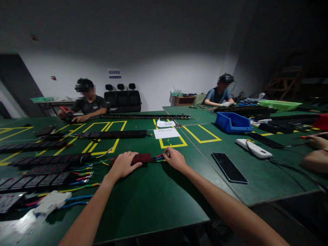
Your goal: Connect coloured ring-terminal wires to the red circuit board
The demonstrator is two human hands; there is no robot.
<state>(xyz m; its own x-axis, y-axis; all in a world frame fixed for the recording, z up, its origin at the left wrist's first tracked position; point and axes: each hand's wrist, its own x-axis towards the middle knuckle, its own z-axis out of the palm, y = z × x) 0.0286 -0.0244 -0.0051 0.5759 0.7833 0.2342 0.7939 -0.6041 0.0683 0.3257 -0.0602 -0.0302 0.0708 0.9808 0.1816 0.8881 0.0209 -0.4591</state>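
My left hand [124, 164] lies over a short dark red block [144, 158], its fingers on the far side and the thumb along the near side. Whether the block is a socket module is hard to tell, as the hand covers much of it. Red, blue and green wires [156, 158] come out of its right end. My right hand [175, 159] pinches those wires near their tips between thumb and fingers. More wires, yellow and green, run from the block's left end toward a black socket strip [51, 160].
Several black socket strips [33, 182] with loose wire ends fill the left. On the right are a phone [230, 167], a white power bank [253, 148] with a cable and a blue bin [233, 122]. Paper labels [166, 133] lie ahead. Two people sit opposite; another person's hands [316, 153] show at right.
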